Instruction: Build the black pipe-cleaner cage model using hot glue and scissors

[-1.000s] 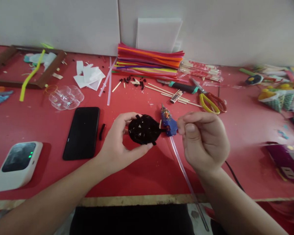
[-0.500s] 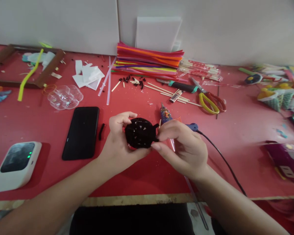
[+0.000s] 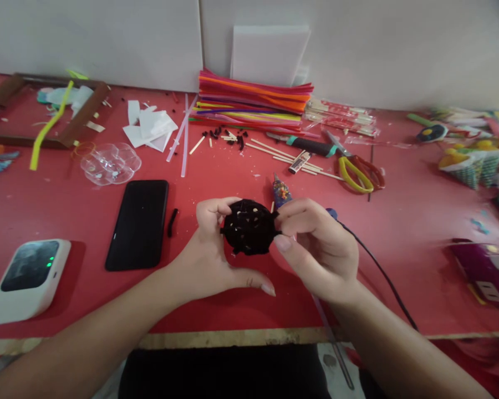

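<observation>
A black, fuzzy round piece [image 3: 250,228], with short stubs round its rim and small pale specks on its face, is held up above the red table. My right hand [image 3: 320,244] pinches a stub at its right edge between thumb and fingers. My left hand [image 3: 212,255] supports the piece from the left, its fingers curled at the upper left edge and behind, while its thumb stands away below. Behind my right hand lies a glue gun [image 3: 281,191], mostly hidden. A short black fuzzy strip [image 3: 172,223] lies left of my left hand.
A phone [image 3: 137,224] and a white device with a screen [image 3: 29,280] lie at the left. Behind are pipe cleaners [image 3: 253,102], paper scraps [image 3: 153,128], thin sticks [image 3: 274,149], a utility knife [image 3: 311,146] and scissors [image 3: 357,172]. A black cord [image 3: 382,271] runs right.
The round piece has moved slightly right and turned, with both hands following. My left thumb has come off its lower edge and stretched out.
</observation>
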{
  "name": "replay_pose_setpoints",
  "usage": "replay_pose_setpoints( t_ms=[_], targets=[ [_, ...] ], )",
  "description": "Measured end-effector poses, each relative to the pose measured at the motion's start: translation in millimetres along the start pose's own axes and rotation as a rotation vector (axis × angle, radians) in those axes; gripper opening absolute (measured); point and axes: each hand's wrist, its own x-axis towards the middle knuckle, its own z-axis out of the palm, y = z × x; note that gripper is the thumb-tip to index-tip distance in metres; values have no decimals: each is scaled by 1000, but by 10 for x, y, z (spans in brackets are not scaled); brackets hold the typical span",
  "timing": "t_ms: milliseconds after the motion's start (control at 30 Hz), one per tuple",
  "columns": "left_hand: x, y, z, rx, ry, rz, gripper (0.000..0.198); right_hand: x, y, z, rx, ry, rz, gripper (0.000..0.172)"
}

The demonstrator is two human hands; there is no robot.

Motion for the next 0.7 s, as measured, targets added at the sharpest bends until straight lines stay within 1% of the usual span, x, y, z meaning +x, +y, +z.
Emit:
replay_pose_setpoints(
  t_ms=[33, 100, 200, 333, 533, 600, 667, 700],
  targets=[
    [-2, -4, -3, -25, 1, 13, 97, -9, -1, -8, 9, 0, 16, 11],
    [-2, -6, -8, -94, -10, 9, 84, -28, 0, -18, 42, -1, 60, 8],
    [10, 11, -19, -141, -16, -34, 69, -54, 12, -16, 101, 5, 106, 5],
    [30, 46, -25, -114, 12, -69, 67, -50, 19, 4, 101, 4, 124, 2],
    [33, 50, -11, -128, 15, -80, 67, -2, -18, 30, -2, 41, 115, 12],
    [26, 40, -18, -153, 4, -92, 69, -2, -17, 36, -18, 45, 109, 12],
    [16, 35, -38, -207, -32, -98, 72, -10, -8, 40, -28, 46, 103, 12],
    [10, 36, -51, -248, -54, -112, 69, -15, -3, 41, -29, 47, 101, 12]
  ],
)
